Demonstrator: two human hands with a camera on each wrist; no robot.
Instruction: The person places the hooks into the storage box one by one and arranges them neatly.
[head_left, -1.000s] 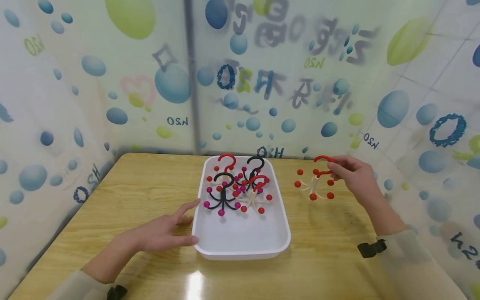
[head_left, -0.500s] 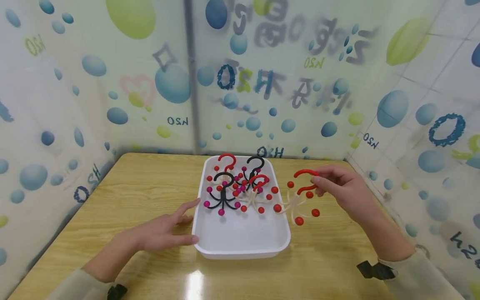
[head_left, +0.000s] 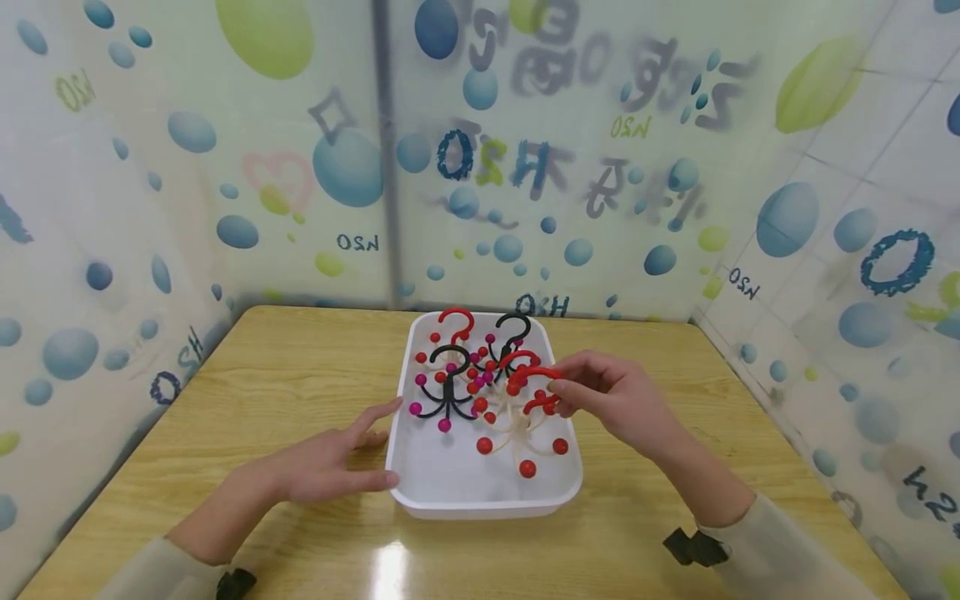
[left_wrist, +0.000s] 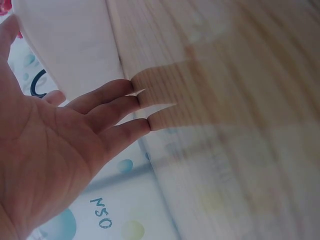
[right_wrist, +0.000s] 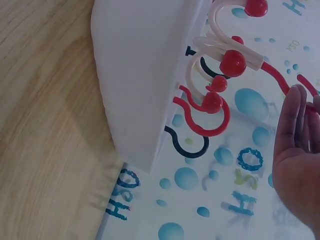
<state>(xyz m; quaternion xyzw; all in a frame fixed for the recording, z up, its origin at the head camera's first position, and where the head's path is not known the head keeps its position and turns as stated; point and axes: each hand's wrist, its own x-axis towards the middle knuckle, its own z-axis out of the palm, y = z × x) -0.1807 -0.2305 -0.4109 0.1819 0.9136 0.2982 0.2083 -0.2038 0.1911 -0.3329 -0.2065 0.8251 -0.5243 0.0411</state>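
Observation:
My right hand [head_left: 618, 400] pinches the red hooked handle of a head massager [head_left: 521, 427] with pale legs tipped with red balls. It hangs over the right part of a white tray [head_left: 487, 507], its balls pointing down. Behind it, partly covered, is a similar red-hooked massager [head_left: 517, 358]. The tray also holds a black massager [head_left: 447, 388] with magenta balls at the left, another black one [head_left: 507, 351] at the back, and a red-hooked one [head_left: 469, 318] at the back left. My left hand [head_left: 330, 467], fingers spread, rests its fingertips against the tray's left side.
The tray stands on a wooden table [head_left: 300, 367]. Close behind the table is a wall [head_left: 315, 275] patterned with blue and green drops, and more patterned wall [head_left: 825, 375] lies along the right side. Each wrist carries a small black device [head_left: 695, 547].
My right hand has moved left and a little toward me, carrying the head massager from right of the tray to over it. My left hand has stayed at the tray's side.

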